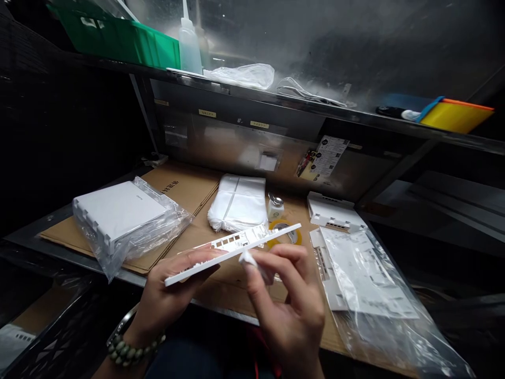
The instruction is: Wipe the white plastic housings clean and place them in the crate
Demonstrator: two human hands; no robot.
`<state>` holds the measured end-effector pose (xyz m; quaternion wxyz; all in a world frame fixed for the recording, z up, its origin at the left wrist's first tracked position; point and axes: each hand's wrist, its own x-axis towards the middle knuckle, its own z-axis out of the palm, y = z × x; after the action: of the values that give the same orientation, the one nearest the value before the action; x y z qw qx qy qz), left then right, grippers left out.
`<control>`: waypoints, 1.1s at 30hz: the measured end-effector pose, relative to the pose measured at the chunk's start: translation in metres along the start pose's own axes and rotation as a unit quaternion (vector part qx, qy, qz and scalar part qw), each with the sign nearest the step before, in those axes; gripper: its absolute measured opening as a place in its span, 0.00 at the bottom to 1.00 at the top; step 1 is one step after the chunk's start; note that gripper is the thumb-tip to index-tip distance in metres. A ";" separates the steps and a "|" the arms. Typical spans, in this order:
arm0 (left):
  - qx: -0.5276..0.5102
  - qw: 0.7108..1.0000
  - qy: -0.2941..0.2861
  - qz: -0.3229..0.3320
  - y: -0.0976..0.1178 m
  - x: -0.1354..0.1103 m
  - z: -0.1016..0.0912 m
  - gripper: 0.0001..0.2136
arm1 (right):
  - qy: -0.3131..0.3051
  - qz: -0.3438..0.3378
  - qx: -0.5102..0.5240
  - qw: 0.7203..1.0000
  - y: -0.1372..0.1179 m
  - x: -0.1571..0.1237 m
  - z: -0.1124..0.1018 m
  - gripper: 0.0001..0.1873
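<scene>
My left hand [173,295] grips a flat white plastic panel [232,247] with a row of cut-out slots, held edge-on and tilted up to the right. My right hand [288,300] is closed in a pinch on a small white wipe [249,259] pressed against the panel's lower edge. A bead bracelet [132,350] sits on my left wrist. Both hands hover above the near edge of the cardboard-covered bench [221,289].
A bagged white housing [122,216] lies left. A stack of white bags [239,202], a small bottle [275,206] and a yellow tape roll [284,231] sit behind the hands. More white housings [335,216] and a plastic bag [379,284] lie right. A shelf [276,97] overhangs.
</scene>
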<state>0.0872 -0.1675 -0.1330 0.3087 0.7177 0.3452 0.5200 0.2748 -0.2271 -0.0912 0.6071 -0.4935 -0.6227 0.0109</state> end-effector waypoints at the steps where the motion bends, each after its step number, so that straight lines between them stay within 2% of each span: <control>1: 0.010 1.000 -0.001 0.019 0.001 0.000 0.001 0.13 | -0.002 -0.010 0.001 1.000 -0.005 -0.002 0.006 0.09; 6: 0.036 0.998 -0.004 0.050 0.004 -0.006 0.004 0.18 | -0.009 -0.061 0.014 0.998 -0.013 -0.008 0.025 0.12; 10: 0.058 0.996 0.017 0.071 0.001 -0.009 0.007 0.22 | 0.002 -0.017 0.004 1.000 -0.002 -0.004 0.022 0.12; 12: 0.064 0.995 0.025 0.070 0.001 -0.009 0.009 0.21 | 0.017 -0.002 -0.013 1.000 -0.001 -0.004 0.021 0.12; 16: 0.032 0.998 0.027 0.042 0.005 -0.009 0.010 0.18 | 0.009 -0.063 0.004 0.998 -0.011 -0.010 0.027 0.15; 18: 0.016 0.999 0.032 0.035 0.006 -0.010 0.011 0.16 | -0.004 -0.064 0.021 0.998 -0.011 -0.010 0.027 0.14; 20: 0.005 0.998 0.051 0.033 0.007 -0.011 0.013 0.15 | 0.000 -0.035 0.004 0.999 0.000 -0.003 0.022 0.11; 22: -0.012 0.997 0.073 0.014 0.010 -0.011 0.015 0.13 | 0.042 -0.007 -0.048 0.998 0.017 0.008 0.010 0.08; 25: -0.036 0.993 0.096 -0.055 0.018 -0.008 0.016 0.08 | 0.167 0.023 -0.123 0.978 0.040 0.026 -0.015 0.05; 28: -0.049 0.987 0.103 -0.116 0.026 -0.005 0.016 0.08 | 0.265 0.054 -0.121 0.955 0.042 0.032 -0.035 0.07; 30: -0.066 0.982 0.103 -0.141 0.028 -0.005 0.017 0.09 | 0.272 0.066 -0.091 0.956 0.033 0.030 -0.041 0.08; 33: -0.071 0.981 0.099 -0.148 0.026 -0.006 0.017 0.09 | 0.201 0.069 -0.049 0.976 0.016 0.020 -0.039 0.06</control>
<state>0.1065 -0.1883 -0.1198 0.3967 0.5798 0.4386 0.5605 0.3186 -0.2289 -0.0754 0.6927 -0.5565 -0.4523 -0.0771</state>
